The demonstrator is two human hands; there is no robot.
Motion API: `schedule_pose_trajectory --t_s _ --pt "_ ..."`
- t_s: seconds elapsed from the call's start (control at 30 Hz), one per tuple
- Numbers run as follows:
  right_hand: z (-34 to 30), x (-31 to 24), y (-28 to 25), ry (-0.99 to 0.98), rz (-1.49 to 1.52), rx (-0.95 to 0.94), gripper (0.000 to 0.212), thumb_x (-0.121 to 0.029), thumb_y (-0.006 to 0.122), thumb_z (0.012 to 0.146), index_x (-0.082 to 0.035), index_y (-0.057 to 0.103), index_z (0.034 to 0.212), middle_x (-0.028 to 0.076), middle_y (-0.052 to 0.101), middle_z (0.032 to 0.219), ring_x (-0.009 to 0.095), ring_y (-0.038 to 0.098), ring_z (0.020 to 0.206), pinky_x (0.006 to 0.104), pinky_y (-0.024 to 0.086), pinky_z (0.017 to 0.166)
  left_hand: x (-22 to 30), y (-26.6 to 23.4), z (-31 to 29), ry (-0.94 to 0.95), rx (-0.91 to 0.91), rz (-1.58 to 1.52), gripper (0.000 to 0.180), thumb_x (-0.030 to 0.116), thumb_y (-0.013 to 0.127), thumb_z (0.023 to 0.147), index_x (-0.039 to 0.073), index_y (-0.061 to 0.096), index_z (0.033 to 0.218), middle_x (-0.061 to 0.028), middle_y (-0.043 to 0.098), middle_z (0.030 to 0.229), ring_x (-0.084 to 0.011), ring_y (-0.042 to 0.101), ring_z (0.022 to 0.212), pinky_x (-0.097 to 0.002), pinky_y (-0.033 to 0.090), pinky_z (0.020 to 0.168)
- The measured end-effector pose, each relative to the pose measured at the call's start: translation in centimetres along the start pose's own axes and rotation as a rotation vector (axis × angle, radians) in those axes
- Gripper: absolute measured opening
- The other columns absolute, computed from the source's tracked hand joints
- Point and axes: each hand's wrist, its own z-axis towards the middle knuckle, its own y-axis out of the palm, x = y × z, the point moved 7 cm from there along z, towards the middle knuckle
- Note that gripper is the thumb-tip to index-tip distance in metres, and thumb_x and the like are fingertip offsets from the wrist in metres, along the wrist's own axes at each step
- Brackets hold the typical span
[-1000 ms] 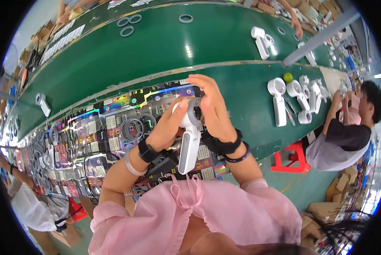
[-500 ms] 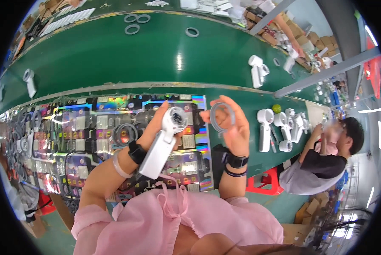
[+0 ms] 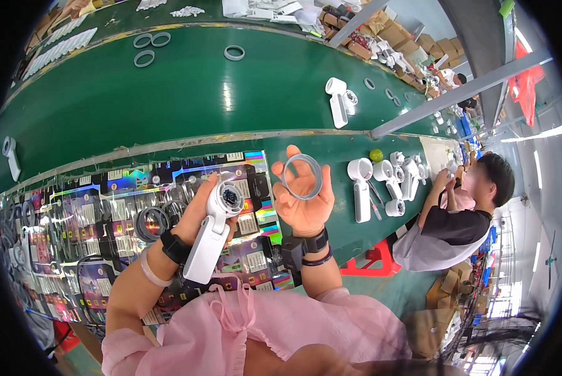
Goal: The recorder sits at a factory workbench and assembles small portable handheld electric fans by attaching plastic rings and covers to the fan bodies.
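Note:
My left hand (image 3: pixel 196 213) grips a white handheld fan (image 3: pixel 207 247) around its neck. The fan's handle slants down toward me. Its round head is uncovered, and dark parts show inside. To the right, my right hand (image 3: pixel 304 213) holds a grey ring (image 3: pixel 318 180) upright between thumb and fingers, palm turned up. A gap separates the ring from the fan head. Left of my left hand, several more grey rings (image 3: pixel 150 225) lie stacked on shiny printed packages (image 3: pixel 121 188).
Beyond the packages runs a green conveyor belt (image 3: pixel 187 94) carrying loose rings (image 3: pixel 234 53) and a white fan pair (image 3: pixel 338 108). Several white fans (image 3: pixel 361 188) and a green ball (image 3: pixel 375 155) lie to the right. A co-worker (image 3: pixel 450 219) sits there, beside a red stool (image 3: pixel 375 260).
The whole scene has shifted left in the picture. My right hand has turned its palm up, and the grey ring in it now faces me more. The left hand keeps its hold on the fan.

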Motion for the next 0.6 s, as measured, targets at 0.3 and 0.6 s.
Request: schedule_pose_trajectory --t_s 0.3,0.6 --pt "0.1 -0.1 -0.3 -0.024 -0.12 0.079 0.066 -0.04 0.051 0.095 -0.009 0.024 0.147 0.024 0.034 0.143 0.043 0.05 0.117 0.045 0.05 0.091 0.0 -0.2 -0.3 -0.019 0.014 -0.021 0.073 0.065 0.028 0.093 0.005 0.061 0.07 -0.0084 0.058 0.054 -0.0225 0.057 0.04 -0.0307 0.045 0.034" --pt "0.9 1.7 3.9 -0.103 -1.877 -0.062 0.058 -0.005 0.078 0.069 -0.004 0.057 0.123 0.014 0.052 0.131 0.03 0.049 0.124 0.039 0.044 0.099 0.6 0.6 -0.4 0.013 -0.023 -0.006 0.073 0.066 0.025 0.093 0.004 0.063 0.084 -0.0096 0.06 0.056 -0.0202 0.055 0.038 -0.0284 0.044 0.033"
